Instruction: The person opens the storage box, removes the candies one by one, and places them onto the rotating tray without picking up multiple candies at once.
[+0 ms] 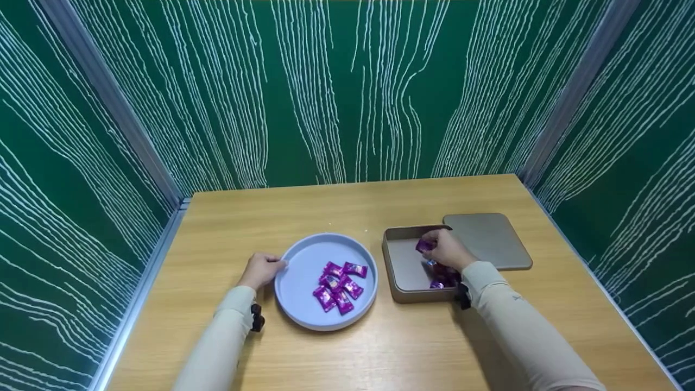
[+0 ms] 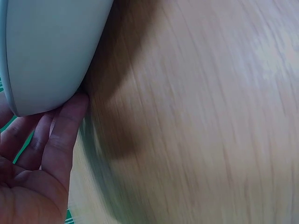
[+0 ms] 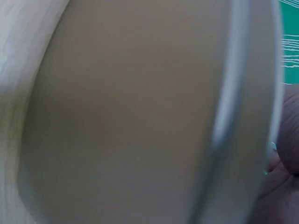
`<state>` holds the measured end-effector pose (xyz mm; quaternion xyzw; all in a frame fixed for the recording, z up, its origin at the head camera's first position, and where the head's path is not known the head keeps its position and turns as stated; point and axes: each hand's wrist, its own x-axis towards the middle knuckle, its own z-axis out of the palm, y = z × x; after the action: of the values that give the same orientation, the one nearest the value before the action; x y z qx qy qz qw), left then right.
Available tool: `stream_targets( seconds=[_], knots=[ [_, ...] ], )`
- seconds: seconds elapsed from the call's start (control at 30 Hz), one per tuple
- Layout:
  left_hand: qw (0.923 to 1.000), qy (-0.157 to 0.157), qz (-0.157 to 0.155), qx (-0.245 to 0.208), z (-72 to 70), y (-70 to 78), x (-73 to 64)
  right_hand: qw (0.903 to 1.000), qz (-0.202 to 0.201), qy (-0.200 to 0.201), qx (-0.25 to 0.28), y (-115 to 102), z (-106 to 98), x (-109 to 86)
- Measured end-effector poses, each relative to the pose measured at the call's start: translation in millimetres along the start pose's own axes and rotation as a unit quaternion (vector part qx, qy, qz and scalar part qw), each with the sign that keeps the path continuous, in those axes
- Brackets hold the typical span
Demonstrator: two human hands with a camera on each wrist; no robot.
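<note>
Hidden/obscured: contents of tin [image 1: 407, 266], rt. of plate [image 1: 304, 258], partly covered by right hand [image 1: 448, 251] and wrist; count of candies in tin [image 1: 436, 284] can't be made out. Lid [image 1: 488, 241], farther rt. of plate than tin, has near-left part blocked; can't tell if it touches tin. Rt. wrist view: tin wall blurred, fills most of frame; hand cut off at edge. Lt. wrist view: plate and hand both cut off.

Hands: left hand [image 1: 262, 271] grips plate at its lt. rim, thumb up top, fingers under outer edge. Right hand pinches one candy [image 1: 423, 246] above tin, well apart from plate; its far side covered by fingers.

Appearance: candies on plate [image 1: 332, 282], approx. 6 pcs, shiny purple-pink wrappers w/ small print (illegible), bunched and overlapping toward plate's rt. side. Plate round, pale blue, raised rim, flat on counter [image 1: 353, 358]. Tin rectangular, brownish metal, lid same colour.
</note>
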<state>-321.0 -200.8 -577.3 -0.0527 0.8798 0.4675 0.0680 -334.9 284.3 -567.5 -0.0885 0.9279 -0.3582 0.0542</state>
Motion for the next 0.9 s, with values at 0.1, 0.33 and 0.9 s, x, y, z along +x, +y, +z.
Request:
stream_targets(
  seconds=[0.1, 0.33, 0.9],
  knots=[
    [1.0, -0.002, -0.004, 0.004, 0.2, 1.2, 0.4, 0.9999, 0.014, -0.003, -0.007, 2, 2, 0.4],
    [0.9999, -0.004, -0.009, 0.005, 1.1, 2.4, 1.7, 0.9982, 0.035, -0.001, -0.049, 2, 10, 2.6],
    [0.9998, 0.002, -0.01, 0.016, -0.2, 1.1, -0.8, 0.9982, -0.022, 0.002, -0.056, 3, 16, 1.1]
  ],
)
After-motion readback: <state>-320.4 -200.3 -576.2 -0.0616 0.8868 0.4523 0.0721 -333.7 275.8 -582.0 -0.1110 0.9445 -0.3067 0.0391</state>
